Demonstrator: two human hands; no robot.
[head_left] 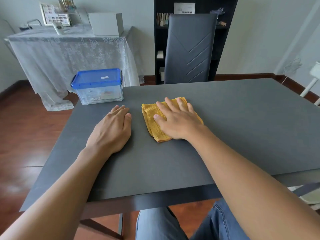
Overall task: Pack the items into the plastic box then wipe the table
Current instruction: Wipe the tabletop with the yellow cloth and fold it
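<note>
Right hand: the right hand (174,118) lies flat on a folded yellow cloth (152,122), fingers (180,103) straight and spread, pressing it to the table (242,129) without gripping.
Left hand: the left hand (112,129) rests palm down on the bare table just left of the cloth, fingers straight and together, holding nothing.
Plastic box: the clear plastic box (100,91) stands at the far left corner of the table, its blue lid (97,77) on, contents blurred.
Chair: a grey chair (189,49) stands behind the table's far edge.
</note>
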